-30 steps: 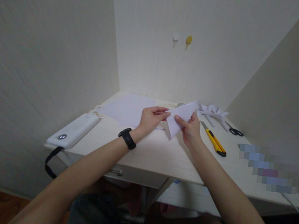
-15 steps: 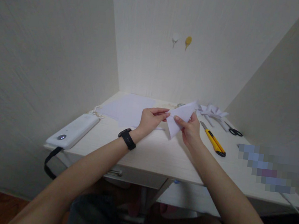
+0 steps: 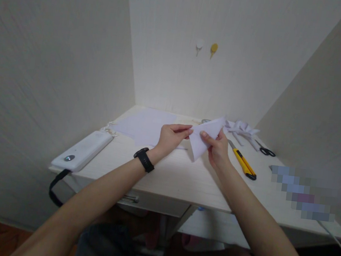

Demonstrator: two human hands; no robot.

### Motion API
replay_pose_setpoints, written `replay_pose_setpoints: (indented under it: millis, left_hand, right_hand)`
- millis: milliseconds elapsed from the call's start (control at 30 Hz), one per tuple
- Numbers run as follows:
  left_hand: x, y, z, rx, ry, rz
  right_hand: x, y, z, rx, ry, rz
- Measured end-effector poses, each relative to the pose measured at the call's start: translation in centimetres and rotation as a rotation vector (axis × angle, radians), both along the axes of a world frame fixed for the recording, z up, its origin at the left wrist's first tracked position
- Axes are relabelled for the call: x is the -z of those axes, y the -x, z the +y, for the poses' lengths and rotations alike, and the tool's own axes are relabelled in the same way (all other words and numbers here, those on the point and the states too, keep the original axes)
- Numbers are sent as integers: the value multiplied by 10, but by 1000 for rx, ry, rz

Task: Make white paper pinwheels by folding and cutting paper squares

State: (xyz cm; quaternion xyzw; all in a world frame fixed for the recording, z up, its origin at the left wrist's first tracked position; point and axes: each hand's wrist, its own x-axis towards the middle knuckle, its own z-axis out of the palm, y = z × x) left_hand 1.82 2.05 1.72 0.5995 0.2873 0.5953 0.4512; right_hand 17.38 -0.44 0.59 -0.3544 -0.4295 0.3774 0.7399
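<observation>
A folded white paper triangle [image 3: 206, 137] is held just above the white desk [image 3: 177, 174], between both hands. My left hand [image 3: 171, 137], with a black band on its wrist, pinches the paper's left corner with fingertips. My right hand [image 3: 216, 147] grips the paper from behind and below, thumb on its front face. Flat white sheets [image 3: 146, 125] lie on the desk to the left of my left hand.
A yellow utility knife [image 3: 243, 162] lies right of my right hand. Black-handled scissors [image 3: 265, 149] and folded paper pieces [image 3: 242, 128] sit at the back right. A white power bank [image 3: 78, 155] with a black strap rests at the desk's left front corner. Walls enclose three sides.
Both hands keep hold of the folded paper in almost the same place; only the view has shifted slightly.
</observation>
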Motion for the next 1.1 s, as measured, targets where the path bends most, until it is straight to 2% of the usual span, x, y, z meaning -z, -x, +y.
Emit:
replay_pose_setpoints:
  millis: [133,267,467,633,767,800,933,1100]
  left_hand:
    - [-1,1,0,-32,9,1]
    - [-1,2,0,-125,14,-3]
    - [-1,8,2,-206,-12,9]
    - [-19,17,6,-221,-91,143]
    - [-37,14,16,-75,-183,391]
    - [-39,12,19,-72,-217,454]
    - [-33,3,27,-136,-293,535]
    - [-15,-4,20,-126,-191,367]
  right_hand:
    - [-14,-14,7,-44,49,-14]
    - [-34,-27,18,-86,33,-88]
    - [-54,-26,35,-189,29,-153]
    - [-49,-19,37,-220,63,-152]
    - [-40,-14,33,-193,85,-179]
    - [-38,-13,33,-183,85,-183]
    - [-35,-14,34,-156,71,-195]
    - [-41,-15,32,-112,-30,-209]
